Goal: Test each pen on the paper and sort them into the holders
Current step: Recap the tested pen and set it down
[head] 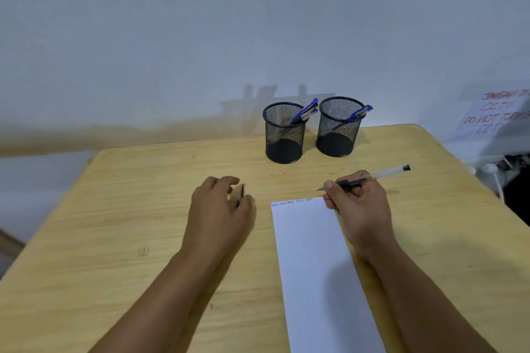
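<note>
Above paper (315, 261) top edge: pen (364, 179) pinched in right hand (358, 203).

A pale yellow wood-grain bench (120, 209) fills the lower view, its far edge just short of a plain white wall (200, 23). At the far right, beyond the bench's corner, a white paper sign (496, 114) bears red handwritten lettering, partly cut off. Below it lie white cables (497, 178) against a dark area.
</note>
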`<state>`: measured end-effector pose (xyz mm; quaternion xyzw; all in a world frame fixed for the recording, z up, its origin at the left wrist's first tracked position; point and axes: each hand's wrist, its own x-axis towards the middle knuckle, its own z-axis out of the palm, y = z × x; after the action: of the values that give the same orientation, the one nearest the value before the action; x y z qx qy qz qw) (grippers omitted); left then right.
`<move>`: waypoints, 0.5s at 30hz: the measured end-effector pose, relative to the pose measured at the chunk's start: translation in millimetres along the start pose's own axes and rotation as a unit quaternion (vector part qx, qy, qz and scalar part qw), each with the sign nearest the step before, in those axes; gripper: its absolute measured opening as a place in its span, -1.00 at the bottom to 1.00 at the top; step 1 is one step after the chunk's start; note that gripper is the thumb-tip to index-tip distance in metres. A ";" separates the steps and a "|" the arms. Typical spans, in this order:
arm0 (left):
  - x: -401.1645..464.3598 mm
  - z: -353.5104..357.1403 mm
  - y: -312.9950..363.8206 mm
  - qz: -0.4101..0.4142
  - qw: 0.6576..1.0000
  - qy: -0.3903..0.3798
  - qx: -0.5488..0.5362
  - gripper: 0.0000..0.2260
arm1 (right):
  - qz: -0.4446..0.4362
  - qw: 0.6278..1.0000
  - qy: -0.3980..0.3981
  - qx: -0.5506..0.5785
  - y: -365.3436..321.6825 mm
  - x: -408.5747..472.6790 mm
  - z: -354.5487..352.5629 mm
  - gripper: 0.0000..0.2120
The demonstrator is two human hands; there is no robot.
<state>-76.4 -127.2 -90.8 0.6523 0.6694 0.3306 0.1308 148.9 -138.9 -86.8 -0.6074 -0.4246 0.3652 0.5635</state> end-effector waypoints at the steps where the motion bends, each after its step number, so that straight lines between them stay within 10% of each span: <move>1: 0.1 -0.3 0.3 0.002 1.000 -0.002 0.016 -0.75 | 0.007 1.000 -0.007 0.006 -0.4 -0.2 -0.1 -0.88; 8: 0.8 -8.9 2.3 0.005 0.999 -0.038 0.031 -0.79 | 0.020 0.998 -0.026 0.055 -9.0 -5.0 -1.9 -0.90; 15: -14.3 -18.8 43.5 0.016 0.984 -0.046 -0.174 -0.78 | 0.020 0.985 -0.096 0.141 -40.4 -16.4 -10.7 -0.99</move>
<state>-51.9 -149.1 -53.8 0.6445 0.5845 0.4137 0.2678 148.4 -157.9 -46.1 -0.4920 -0.4086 0.4893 0.5929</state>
